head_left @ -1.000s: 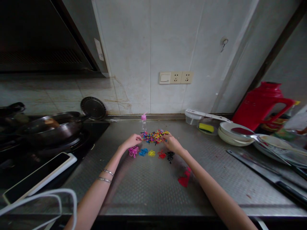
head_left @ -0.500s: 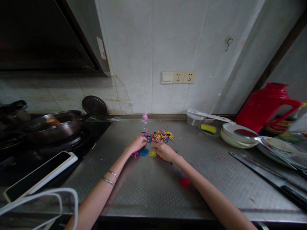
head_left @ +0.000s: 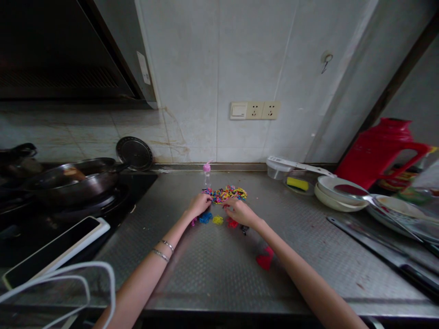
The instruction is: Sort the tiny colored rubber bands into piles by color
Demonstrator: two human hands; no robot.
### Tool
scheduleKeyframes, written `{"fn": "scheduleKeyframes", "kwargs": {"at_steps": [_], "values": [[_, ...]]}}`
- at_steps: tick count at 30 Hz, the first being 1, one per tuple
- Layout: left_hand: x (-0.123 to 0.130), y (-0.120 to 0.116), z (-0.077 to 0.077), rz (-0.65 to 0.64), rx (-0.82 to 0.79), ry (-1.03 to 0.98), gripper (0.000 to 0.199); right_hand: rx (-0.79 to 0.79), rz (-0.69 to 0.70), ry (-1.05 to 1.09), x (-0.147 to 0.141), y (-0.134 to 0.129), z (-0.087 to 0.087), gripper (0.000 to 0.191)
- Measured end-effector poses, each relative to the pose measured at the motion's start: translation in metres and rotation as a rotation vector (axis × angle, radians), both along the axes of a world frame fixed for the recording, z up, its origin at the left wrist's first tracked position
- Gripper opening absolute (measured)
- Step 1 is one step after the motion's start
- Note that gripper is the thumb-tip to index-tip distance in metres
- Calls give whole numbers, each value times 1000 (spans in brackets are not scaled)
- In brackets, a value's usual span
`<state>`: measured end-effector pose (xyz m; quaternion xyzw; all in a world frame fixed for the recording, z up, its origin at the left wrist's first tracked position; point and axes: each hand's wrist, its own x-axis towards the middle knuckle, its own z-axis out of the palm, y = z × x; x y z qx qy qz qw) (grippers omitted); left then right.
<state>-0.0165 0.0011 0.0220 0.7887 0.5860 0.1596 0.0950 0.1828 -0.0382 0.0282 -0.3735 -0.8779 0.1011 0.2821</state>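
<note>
A mixed heap of small coloured rubber bands [head_left: 228, 193] lies on the metal counter [head_left: 212, 260]. My left hand [head_left: 200, 204] is at the heap's left edge, its fingertips closed among the bands; what they pinch is too small to make out. My right hand [head_left: 242, 213] reaches over the heap's front right side with its fingers bent and a little apart. In front of the heap sit smaller piles: pink bands [head_left: 194, 221] partly behind my left wrist, blue bands [head_left: 205, 218], yellow bands [head_left: 217, 220], red bands [head_left: 232, 223] and black bands [head_left: 244, 229].
Behind the heap stands a small clear bottle with a pink top [head_left: 206, 172]. A red piece [head_left: 265, 259] lies beside my right forearm. Left are a wok [head_left: 78, 180] and a white-edged device [head_left: 58, 251]; right are bowls [head_left: 339, 203], a knife [head_left: 377, 251] and a red thermos [head_left: 380, 151].
My right hand has moved up and right, from the red pile to the mixed heap, uncovering the red and black bands. My left hand has shifted slightly right along the heap's edge.
</note>
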Motion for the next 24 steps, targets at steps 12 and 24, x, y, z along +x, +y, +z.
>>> {"fn": "scheduleKeyframes", "kwargs": {"at_steps": [12,24], "values": [[-4,1,0,-15,19,-171,22,-43,-69,46,15,12,-2,26],[-9,6,5,-182,-51,-446,30,-85,-57,146,13,17,-9,30]]}}
